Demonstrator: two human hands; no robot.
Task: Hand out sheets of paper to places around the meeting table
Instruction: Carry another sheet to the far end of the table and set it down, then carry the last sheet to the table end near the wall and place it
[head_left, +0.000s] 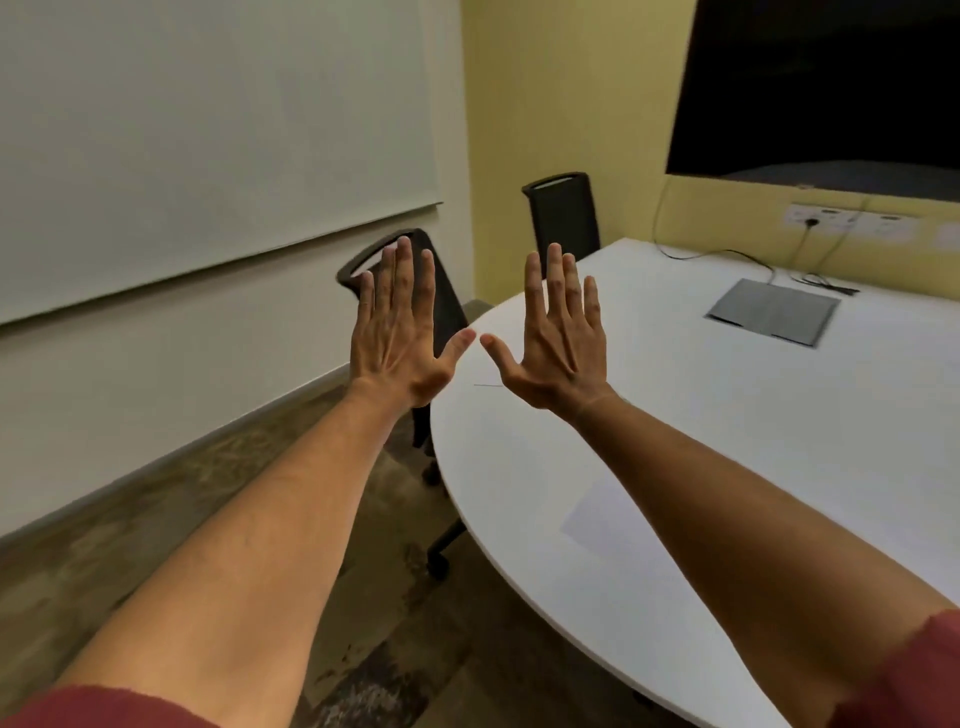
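Note:
My left hand (402, 332) and my right hand (558, 338) are raised side by side in front of me, backs toward me, fingers spread and empty. They hover above the rounded left end of the white meeting table (727, 441). A white sheet of paper (597, 514) lies flat on the table near its front edge, partly hidden under my right forearm. A faint edge of another sheet (488, 385) shows on the table just left of my right hand.
Two black chairs stand at the table's left side, one (441, 291) behind my left hand and one (563, 218) farther back. A grey cable hatch (774, 310) with a black cord sits mid-table. A dark screen (831, 88) hangs on the yellow wall.

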